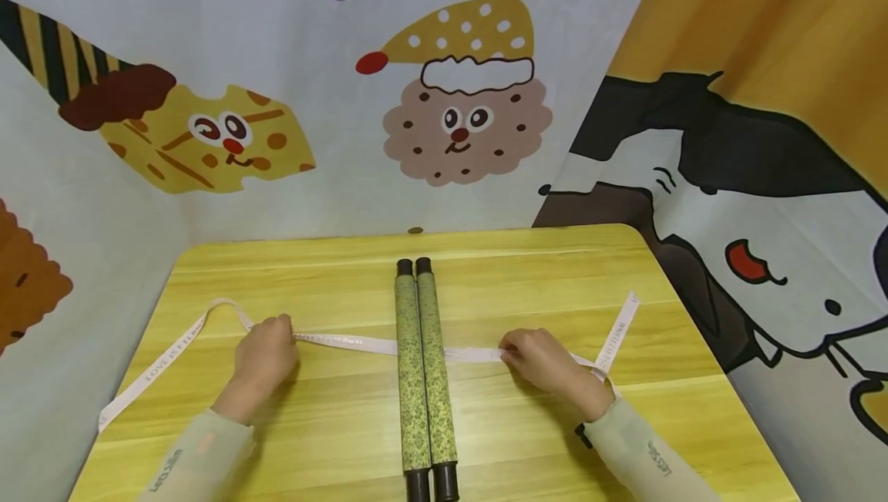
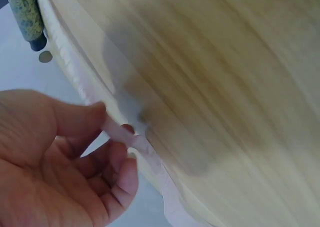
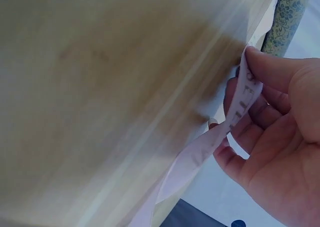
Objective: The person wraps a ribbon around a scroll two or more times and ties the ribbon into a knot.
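The ribbon (image 1: 354,342) runs crosswise beneath two patterned rolls (image 1: 412,367), which lie side by side on the table (image 1: 319,425), and emerges on both sides. Left of the rolls, the left hand (image 1: 266,359) pinches it between thumb and fingers; right of the rolls and nearer to them, the right hand (image 1: 544,359) pinches it likewise. Uneven pulling could draw the ribbon sideways, leaving one end short, or set the rolls turning apart, since no visible tie binds them. Right of the rolls the band looks twisted, so it might crease; farther right, its loose bend could snag on the right sleeve (image 1: 627,448).
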`<state>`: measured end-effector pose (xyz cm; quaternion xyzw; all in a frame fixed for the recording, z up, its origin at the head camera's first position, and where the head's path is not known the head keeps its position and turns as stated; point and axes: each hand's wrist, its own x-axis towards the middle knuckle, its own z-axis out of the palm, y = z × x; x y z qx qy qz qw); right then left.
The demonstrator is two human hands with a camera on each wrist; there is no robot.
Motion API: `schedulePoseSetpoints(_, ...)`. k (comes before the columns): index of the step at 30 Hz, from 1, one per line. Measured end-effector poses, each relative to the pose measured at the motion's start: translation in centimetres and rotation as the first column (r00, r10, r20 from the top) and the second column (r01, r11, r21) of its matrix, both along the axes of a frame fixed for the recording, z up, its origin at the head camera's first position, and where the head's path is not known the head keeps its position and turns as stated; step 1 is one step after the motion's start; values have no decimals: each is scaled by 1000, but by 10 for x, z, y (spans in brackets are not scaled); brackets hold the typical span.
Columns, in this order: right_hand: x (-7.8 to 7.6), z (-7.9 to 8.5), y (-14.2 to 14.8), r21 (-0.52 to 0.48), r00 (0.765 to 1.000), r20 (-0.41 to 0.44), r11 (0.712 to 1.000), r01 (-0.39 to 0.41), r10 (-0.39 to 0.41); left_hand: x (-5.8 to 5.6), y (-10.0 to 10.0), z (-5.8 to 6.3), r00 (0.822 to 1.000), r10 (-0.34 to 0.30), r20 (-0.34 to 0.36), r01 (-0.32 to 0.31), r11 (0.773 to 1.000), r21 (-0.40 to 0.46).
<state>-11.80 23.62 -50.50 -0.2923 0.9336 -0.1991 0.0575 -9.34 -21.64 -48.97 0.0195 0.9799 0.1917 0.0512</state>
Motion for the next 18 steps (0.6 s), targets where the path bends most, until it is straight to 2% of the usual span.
schedulePoseSetpoints(2,-3,2,1,-8,1000,-3,1000,3,-3,0,0,-1,1000,-27,0,27,999,-40)
schedulePoseSetpoints(5,-7,8,3,-22,999,29,999,31,-30,0,8,-3,996,-87,-36,83,992,-94)
schedulePoseSetpoints(9,-10,12,2,-22,992,108,997,68,-65,0,28,-5,974,-199,-104,190,978,-90)
schedulePoseSetpoints(12,-11,10,0,-2,983,174,999,54,-53,0,43,-7,957,-262,-125,257,965,-54)
schedulePoseSetpoints(15,-10,8,0,8,976,219,1000,20,-21,0,51,-9,958,-264,-113,261,965,-34)
schedulePoseSetpoints(18,-9,7,2,-7,972,237,1000,5,-4,0,53,-10,971,-233,-49,234,972,19)
